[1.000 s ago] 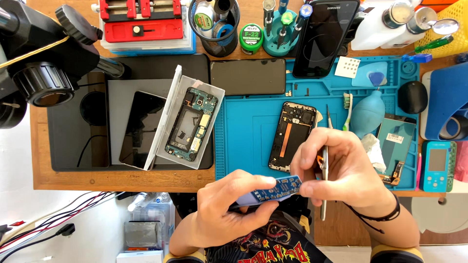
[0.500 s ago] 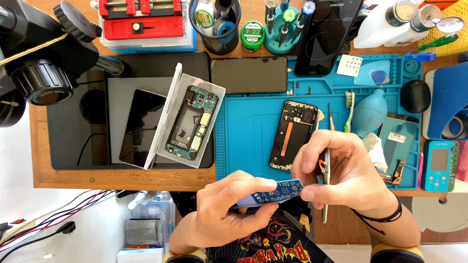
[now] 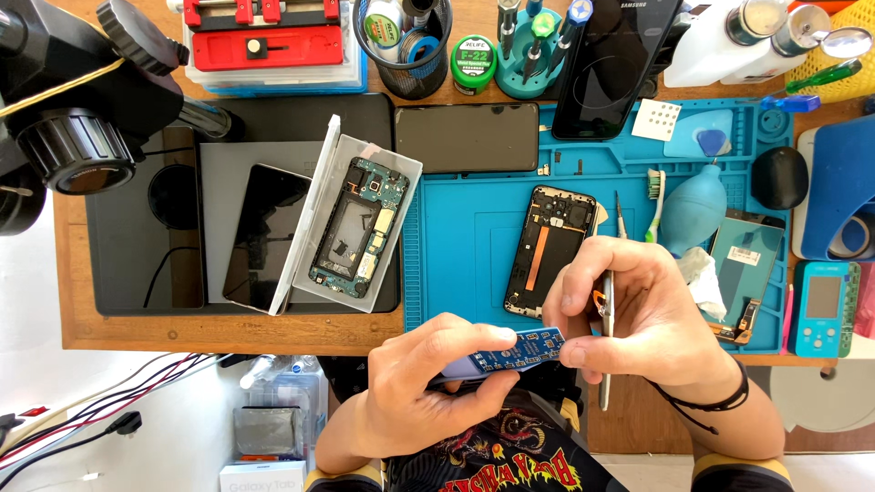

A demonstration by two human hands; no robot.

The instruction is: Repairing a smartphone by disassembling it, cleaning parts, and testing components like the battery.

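Cluttered repair bench with a blue mat [image 3: 474,237]; just below its edge, the left hand [image 3: 424,383] and right hand [image 3: 638,314] pinch a thin blue circuit board [image 3: 510,355] by its ends. It looks light, stiff, fragile; edge-holding seems safest. Right also grips tweezers [image 3: 606,337].

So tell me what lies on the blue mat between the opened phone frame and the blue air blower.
In the head view, between the opened phone frame and the blue air blower lie a slim screwdriver-like tool and a green-and-white toothbrush, both on the blue mat.
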